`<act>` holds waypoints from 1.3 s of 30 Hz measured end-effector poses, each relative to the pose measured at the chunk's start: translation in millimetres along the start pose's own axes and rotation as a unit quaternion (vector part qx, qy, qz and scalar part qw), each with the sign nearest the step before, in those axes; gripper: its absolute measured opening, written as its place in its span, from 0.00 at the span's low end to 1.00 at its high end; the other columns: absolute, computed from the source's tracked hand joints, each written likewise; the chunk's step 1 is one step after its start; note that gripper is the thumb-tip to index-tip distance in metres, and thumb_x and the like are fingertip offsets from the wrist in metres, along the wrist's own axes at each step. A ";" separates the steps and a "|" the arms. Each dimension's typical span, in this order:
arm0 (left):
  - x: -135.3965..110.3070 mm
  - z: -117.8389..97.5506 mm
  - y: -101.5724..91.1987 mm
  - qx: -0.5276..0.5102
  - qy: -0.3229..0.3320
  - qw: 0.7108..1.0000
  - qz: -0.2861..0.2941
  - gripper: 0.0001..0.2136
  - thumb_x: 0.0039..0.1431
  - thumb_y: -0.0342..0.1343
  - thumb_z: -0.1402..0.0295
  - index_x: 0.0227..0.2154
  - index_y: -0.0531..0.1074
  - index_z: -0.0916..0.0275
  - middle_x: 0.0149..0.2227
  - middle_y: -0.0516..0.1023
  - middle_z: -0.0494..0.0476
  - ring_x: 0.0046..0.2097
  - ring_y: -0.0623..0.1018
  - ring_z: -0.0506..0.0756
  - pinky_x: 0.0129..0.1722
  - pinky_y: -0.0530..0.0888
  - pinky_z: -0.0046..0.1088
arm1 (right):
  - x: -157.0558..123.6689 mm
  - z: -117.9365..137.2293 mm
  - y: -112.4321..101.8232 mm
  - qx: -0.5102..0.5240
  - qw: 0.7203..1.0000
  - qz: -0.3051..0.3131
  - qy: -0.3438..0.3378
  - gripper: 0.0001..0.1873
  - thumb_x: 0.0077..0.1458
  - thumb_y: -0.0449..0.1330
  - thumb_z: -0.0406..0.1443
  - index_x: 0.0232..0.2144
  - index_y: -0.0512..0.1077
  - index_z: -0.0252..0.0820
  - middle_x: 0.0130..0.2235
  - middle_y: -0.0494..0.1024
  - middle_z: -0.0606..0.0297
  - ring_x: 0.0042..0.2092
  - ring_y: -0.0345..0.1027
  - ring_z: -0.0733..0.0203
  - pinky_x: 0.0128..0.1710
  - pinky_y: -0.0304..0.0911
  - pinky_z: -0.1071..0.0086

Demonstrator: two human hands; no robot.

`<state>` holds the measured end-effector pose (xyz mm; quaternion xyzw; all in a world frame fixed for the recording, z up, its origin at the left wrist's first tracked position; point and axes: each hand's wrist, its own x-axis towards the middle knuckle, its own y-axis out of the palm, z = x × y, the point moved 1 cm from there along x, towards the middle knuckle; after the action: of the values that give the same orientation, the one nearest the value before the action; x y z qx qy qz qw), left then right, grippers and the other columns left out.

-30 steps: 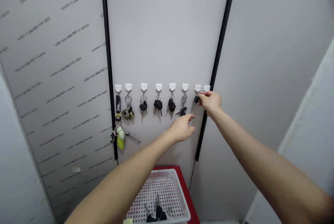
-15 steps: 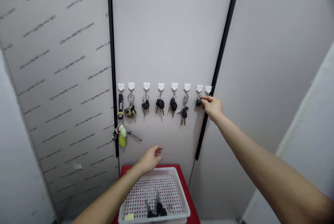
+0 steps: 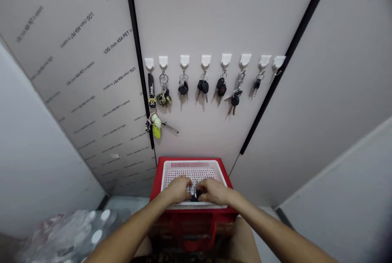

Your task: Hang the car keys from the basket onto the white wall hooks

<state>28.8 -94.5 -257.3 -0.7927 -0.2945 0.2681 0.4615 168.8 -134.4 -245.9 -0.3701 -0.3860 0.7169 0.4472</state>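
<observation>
Inside the white plastic basket (image 3: 224,182), both hands are low over a bunch of black-headed keys (image 3: 194,198). My left hand (image 3: 178,189) reaches in from the left, its curled fingers at the keys' left side. My right hand (image 3: 213,191) closes its fingertips on the keys from the right. Fingers hide much of the bunch. On the wall above, key rings hang from white hooks, among them a small black key set (image 3: 256,85) on the second hook from the right. The rightmost hook (image 3: 278,63) holds no keys.
The basket rests on a red box-like stand (image 3: 157,181) against the wall. A lanyard with charms (image 3: 155,122) hangs at the far left of the hook row. Wrapped clear bottles (image 3: 92,230) stand on the floor at lower left. Black strips (image 3: 260,124) flank the pale panel.
My right hand has left the small key set on its hook and come down into the basket. My left hand has also lowered to the keys. The view has tilted down.
</observation>
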 end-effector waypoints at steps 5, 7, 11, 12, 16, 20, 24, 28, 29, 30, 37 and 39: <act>4.3 3.1 3.5 0.000 0.013 1.000 0.007 0.11 0.37 0.48 0.72 0.28 0.69 0.60 0.27 0.70 0.52 0.30 0.67 0.51 0.28 0.62 0.22 | 8.2 -12.0 9.7 -0.006 0.999 -0.034 0.038 0.14 0.35 0.50 0.30 0.28 0.69 0.40 0.24 0.71 0.66 0.25 0.60 0.68 0.25 0.52 0.77; 4.7 1.3 4.5 0.004 0.030 1.000 0.008 0.10 0.37 0.48 0.73 0.27 0.69 0.60 0.27 0.69 0.52 0.29 0.67 0.50 0.27 0.61 0.22 | 9.9 -16.2 4.3 -0.007 0.995 -0.076 0.067 0.15 0.35 0.47 0.27 0.26 0.69 0.38 0.24 0.71 0.64 0.26 0.60 0.68 0.26 0.52 0.77; 8.0 -3.9 3.9 -0.006 0.036 0.999 0.019 0.06 0.35 0.51 0.72 0.21 0.70 0.62 0.26 0.70 0.53 0.28 0.66 0.50 0.26 0.61 0.21 | 8.0 -18.6 -9.2 0.012 0.990 -0.118 0.077 0.15 0.36 0.46 0.27 0.27 0.68 0.36 0.22 0.69 0.64 0.24 0.58 0.69 0.24 0.51 0.77; 9.7 -3.8 2.6 -0.018 0.025 0.999 0.012 0.06 0.35 0.50 0.73 0.20 0.69 0.63 0.25 0.70 0.53 0.27 0.66 0.50 0.25 0.61 0.21 | 6.4 -18.2 -11.8 0.025 0.992 -0.106 0.061 0.14 0.36 0.47 0.28 0.27 0.68 0.37 0.21 0.69 0.66 0.23 0.57 0.70 0.23 0.51 0.78; 18.7 1.3 -7.4 -0.149 -0.016 0.988 -0.040 0.06 0.39 0.45 0.74 0.21 0.67 0.66 0.18 0.67 0.50 0.22 0.65 0.47 0.22 0.60 0.19 | -1.4 -18.0 -13.9 0.088 0.995 -0.039 0.022 0.14 0.33 0.52 0.32 0.28 0.67 0.39 0.21 0.66 0.70 0.21 0.55 0.71 0.20 0.49 0.79; 25.7 0.3 -20.6 -0.327 -0.047 0.941 -0.073 0.03 0.40 0.45 0.74 0.20 0.63 0.66 0.14 0.63 0.46 0.19 0.64 0.45 0.20 0.61 0.19 | -2.5 -16.3 -10.6 0.099 0.988 -0.116 0.015 0.11 0.32 0.54 0.32 0.25 0.67 0.38 0.22 0.65 0.70 0.23 0.54 0.71 0.21 0.49 0.79; 27.5 -8.1 -33.5 -0.454 -0.059 0.884 -0.093 0.02 0.41 0.46 0.73 0.18 0.59 0.65 0.13 0.62 0.44 0.17 0.64 0.45 0.19 0.61 0.19 | 1.8 -7.4 -15.5 0.100 0.971 -0.216 0.017 0.06 0.37 0.50 0.32 0.20 0.66 0.37 0.20 0.65 0.69 0.24 0.55 0.69 0.23 0.50 0.77; 26.7 -14.3 -46.1 -0.512 -0.070 0.848 -0.114 0.03 0.41 0.46 0.73 0.18 0.58 0.65 0.13 0.63 0.45 0.16 0.64 0.44 0.19 0.61 0.19 | 0.8 0.9 -28.9 0.094 0.951 -0.293 0.022 0.08 0.40 0.48 0.33 0.23 0.67 0.38 0.23 0.67 0.66 0.26 0.58 0.67 0.27 0.52 0.74; 26.5 -16.0 -48.8 -0.524 -0.070 0.841 -0.115 0.03 0.41 0.47 0.72 0.18 0.58 0.65 0.13 0.64 0.45 0.16 0.64 0.44 0.20 0.61 0.19 | -0.5 2.1 -32.0 0.091 0.944 -0.317 0.022 0.09 0.41 0.48 0.33 0.25 0.67 0.38 0.24 0.68 0.66 0.27 0.58 0.66 0.29 0.53 0.74; 26.4 -18.2 -51.3 -0.533 -0.067 0.835 -0.116 0.03 0.41 0.47 0.72 0.18 0.59 0.65 0.13 0.64 0.46 0.17 0.64 0.44 0.20 0.62 0.19 | -1.9 3.0 -34.6 0.089 0.936 -0.339 0.025 0.09 0.41 0.49 0.34 0.26 0.66 0.38 0.26 0.68 0.65 0.28 0.59 0.66 0.30 0.53 0.73; 26.7 -36.4 -61.7 -0.550 -0.054 0.824 -0.123 0.04 0.40 0.48 0.71 0.19 0.59 0.65 0.14 0.65 0.46 0.18 0.65 0.44 0.20 0.62 0.19 | -12.1 5.4 -47.3 0.094 0.906 -0.411 0.037 0.09 0.43 0.47 0.35 0.21 0.65 0.38 0.23 0.66 0.65 0.26 0.59 0.66 0.28 0.53 0.73; 28.5 -38.5 -64.2 -0.552 -0.058 0.822 -0.124 0.03 0.41 0.46 0.72 0.20 0.58 0.65 0.14 0.65 0.46 0.17 0.65 0.44 0.20 0.62 0.19 | -16.5 5.9 -57.3 0.100 0.905 -0.412 0.027 0.10 0.44 0.46 0.35 0.19 0.65 0.38 0.22 0.65 0.65 0.26 0.58 0.67 0.27 0.53 0.74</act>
<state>61.0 -70.5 -188.0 -0.8549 -0.5150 0.0463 -0.0420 189.4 -133.7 -189.7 -0.1508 -0.4180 0.4932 0.7479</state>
